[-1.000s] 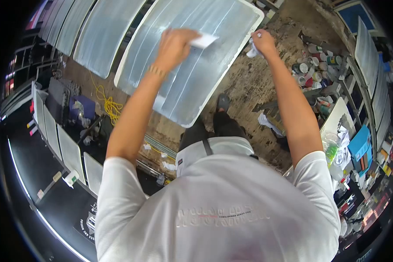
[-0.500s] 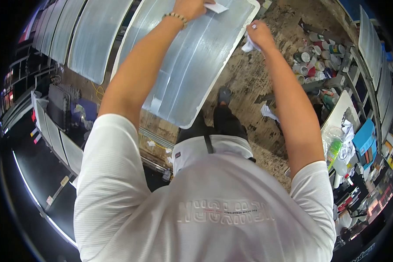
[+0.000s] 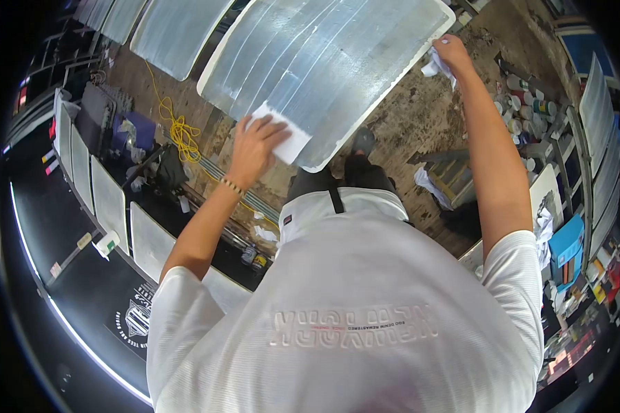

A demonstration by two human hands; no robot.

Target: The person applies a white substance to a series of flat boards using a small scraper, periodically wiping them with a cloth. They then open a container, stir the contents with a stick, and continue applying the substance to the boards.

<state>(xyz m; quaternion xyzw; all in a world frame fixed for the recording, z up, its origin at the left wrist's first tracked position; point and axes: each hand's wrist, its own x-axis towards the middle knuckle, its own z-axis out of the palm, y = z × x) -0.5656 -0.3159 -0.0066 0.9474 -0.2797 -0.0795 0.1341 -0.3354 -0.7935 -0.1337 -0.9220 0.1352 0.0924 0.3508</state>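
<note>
A large pale grey board [image 3: 324, 72] with rounded corners and a whitish rim lies in front of me, streaked with shiny lines. My left hand [image 3: 260, 143], with a beaded bracelet at the wrist, presses a flat white card [image 3: 293, 143] onto the board near its closest end. The fingers lie over the card and hold it. At the board's right edge my right hand [image 3: 453, 54] is closed around a crumpled white cloth [image 3: 435, 67], which hangs partly out below the fingers.
More grey boards [image 3: 176, 38] stand in a row at the upper left. Coiled yellow cord [image 3: 180, 134] lies on the stained floor. Several used tubs [image 3: 523, 110] are heaped at right, near a blue box [image 3: 566, 251]. A dark printed T-shirt [image 3: 134, 320] is at lower left.
My left hand has drawn the card from the board's far part down to its near end. The right hand stays at the board's edge with the cloth. The view has shifted.
</note>
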